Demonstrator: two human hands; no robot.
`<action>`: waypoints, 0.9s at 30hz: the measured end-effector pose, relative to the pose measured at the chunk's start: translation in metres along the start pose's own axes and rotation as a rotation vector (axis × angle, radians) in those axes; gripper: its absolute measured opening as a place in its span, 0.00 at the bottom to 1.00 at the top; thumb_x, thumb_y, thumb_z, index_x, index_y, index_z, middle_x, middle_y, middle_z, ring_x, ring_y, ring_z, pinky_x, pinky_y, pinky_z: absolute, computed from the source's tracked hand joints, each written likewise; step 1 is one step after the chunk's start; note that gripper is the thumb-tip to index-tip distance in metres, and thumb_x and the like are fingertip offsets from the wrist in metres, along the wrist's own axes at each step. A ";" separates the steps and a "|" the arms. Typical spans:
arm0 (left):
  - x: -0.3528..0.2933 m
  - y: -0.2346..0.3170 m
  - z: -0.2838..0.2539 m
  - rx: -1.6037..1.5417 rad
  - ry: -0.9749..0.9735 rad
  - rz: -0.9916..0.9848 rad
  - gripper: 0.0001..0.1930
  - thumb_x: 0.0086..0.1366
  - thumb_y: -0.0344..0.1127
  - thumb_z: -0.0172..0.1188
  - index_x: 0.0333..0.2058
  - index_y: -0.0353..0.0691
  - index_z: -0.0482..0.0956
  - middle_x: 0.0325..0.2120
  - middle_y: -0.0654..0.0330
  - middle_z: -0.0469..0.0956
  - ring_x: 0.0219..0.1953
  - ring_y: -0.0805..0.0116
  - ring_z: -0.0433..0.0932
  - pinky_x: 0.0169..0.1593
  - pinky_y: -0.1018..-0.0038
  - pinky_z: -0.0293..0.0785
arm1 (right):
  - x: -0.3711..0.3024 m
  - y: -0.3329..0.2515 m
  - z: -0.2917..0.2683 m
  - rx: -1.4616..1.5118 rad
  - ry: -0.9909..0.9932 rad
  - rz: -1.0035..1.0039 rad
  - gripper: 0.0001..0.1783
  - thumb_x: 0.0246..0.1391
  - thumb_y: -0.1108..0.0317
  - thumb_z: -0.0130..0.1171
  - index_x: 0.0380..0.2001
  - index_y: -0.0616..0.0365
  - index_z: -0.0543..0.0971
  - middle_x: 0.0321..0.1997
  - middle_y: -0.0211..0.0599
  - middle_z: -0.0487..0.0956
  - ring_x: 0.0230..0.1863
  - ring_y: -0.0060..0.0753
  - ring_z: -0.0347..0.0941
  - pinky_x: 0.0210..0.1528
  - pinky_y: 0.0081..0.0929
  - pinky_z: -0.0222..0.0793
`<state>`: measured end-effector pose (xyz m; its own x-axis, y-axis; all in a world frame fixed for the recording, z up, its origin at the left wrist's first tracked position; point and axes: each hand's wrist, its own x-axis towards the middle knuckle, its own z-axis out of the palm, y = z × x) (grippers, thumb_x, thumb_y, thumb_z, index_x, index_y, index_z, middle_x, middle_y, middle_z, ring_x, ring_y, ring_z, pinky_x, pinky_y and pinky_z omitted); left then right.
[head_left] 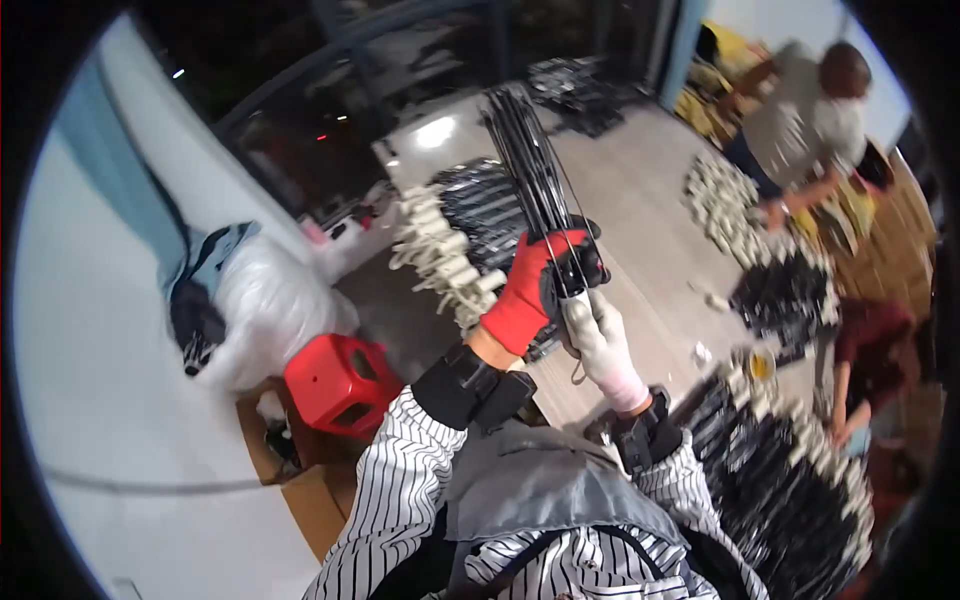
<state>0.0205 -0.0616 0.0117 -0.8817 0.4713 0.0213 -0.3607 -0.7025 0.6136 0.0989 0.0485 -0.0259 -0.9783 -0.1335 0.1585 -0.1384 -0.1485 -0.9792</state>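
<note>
A black folding umbrella point(530, 165) is held up in front of me, its closed canopy and thin metal ribs pointing away over the table. Around the lower end of its canopy closes my left hand point(530, 288), in a red glove with black on it. Just below, my right hand point(600, 345), in a white glove, grips the umbrella's handle end. Most of that handle is hidden by my fingers, and a thin cord loop hangs beneath them. Beside my left hand lies a row of black umbrellas point(480, 205) with cream handles point(440, 240).
A large pile of black umbrellas point(770, 480) covers the near right of the table point(650, 250). Further right, two people point(800, 120) handle other heaps. At left stand a red stool point(340, 385), cardboard boxes point(320, 505) and a clear plastic bag point(275, 290).
</note>
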 end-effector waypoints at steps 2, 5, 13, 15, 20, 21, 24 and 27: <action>-0.011 0.020 -0.002 0.086 0.068 0.135 0.14 0.60 0.34 0.61 0.41 0.32 0.76 0.24 0.59 0.78 0.25 0.65 0.80 0.35 0.67 0.80 | 0.011 0.002 0.017 -0.044 0.056 0.028 0.14 0.63 0.58 0.49 0.33 0.59 0.70 0.22 0.21 0.67 0.21 0.14 0.61 0.24 0.17 0.59; -0.020 0.050 0.003 0.199 0.144 0.297 0.13 0.60 0.35 0.62 0.40 0.32 0.76 0.24 0.59 0.78 0.24 0.67 0.80 0.33 0.71 0.78 | 0.030 -0.019 0.045 -0.083 0.064 -0.018 0.15 0.64 0.59 0.47 0.35 0.61 0.71 0.22 0.24 0.69 0.23 0.16 0.63 0.26 0.19 0.61; -0.003 0.057 0.030 0.447 0.249 0.386 0.12 0.63 0.40 0.62 0.35 0.35 0.77 0.30 0.60 0.79 0.31 0.73 0.78 0.36 0.74 0.74 | 0.084 -0.011 0.038 -0.274 0.112 -0.322 0.17 0.67 0.60 0.43 0.42 0.66 0.71 0.28 0.33 0.74 0.29 0.21 0.67 0.33 0.24 0.65; -0.007 0.061 0.032 0.435 0.289 0.397 0.12 0.63 0.40 0.62 0.32 0.35 0.76 0.27 0.61 0.78 0.31 0.73 0.78 0.36 0.75 0.74 | 0.072 -0.008 0.041 -0.287 0.112 -0.324 0.18 0.67 0.62 0.41 0.43 0.68 0.71 0.29 0.39 0.77 0.31 0.26 0.69 0.37 0.28 0.67; -0.008 0.040 0.028 0.446 0.323 0.516 0.15 0.61 0.42 0.64 0.30 0.36 0.71 0.20 0.61 0.75 0.22 0.73 0.75 0.31 0.77 0.71 | 0.080 -0.002 0.038 -0.180 0.128 -0.285 0.15 0.67 0.62 0.44 0.43 0.65 0.72 0.30 0.26 0.75 0.32 0.16 0.67 0.33 0.20 0.65; -0.005 0.039 0.027 0.567 0.345 0.513 0.14 0.62 0.41 0.63 0.33 0.36 0.72 0.24 0.61 0.76 0.26 0.73 0.76 0.34 0.76 0.72 | 0.080 0.002 0.039 -0.137 0.148 -0.310 0.15 0.67 0.62 0.45 0.42 0.64 0.72 0.29 0.26 0.74 0.30 0.16 0.67 0.31 0.19 0.65; -0.002 0.030 0.018 0.807 0.367 0.482 0.14 0.63 0.40 0.61 0.38 0.35 0.74 0.32 0.62 0.77 0.35 0.72 0.77 0.40 0.76 0.73 | 0.069 0.003 0.022 -0.059 0.158 -0.225 0.16 0.67 0.60 0.44 0.40 0.64 0.72 0.25 0.27 0.74 0.26 0.17 0.67 0.28 0.18 0.63; -0.002 0.024 0.007 0.799 0.187 0.695 0.19 0.62 0.40 0.63 0.47 0.35 0.75 0.25 0.64 0.76 0.27 0.76 0.74 0.33 0.75 0.70 | 0.055 -0.022 0.001 0.036 0.097 -0.075 0.21 0.68 0.55 0.43 0.35 0.64 0.73 0.20 0.29 0.73 0.22 0.18 0.67 0.24 0.17 0.61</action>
<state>0.0159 -0.0762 0.0318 -0.8737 -0.0336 0.4852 0.4815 -0.2010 0.8531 0.0488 0.0430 0.0042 -0.9759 -0.0257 0.2169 -0.2082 -0.1896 -0.9595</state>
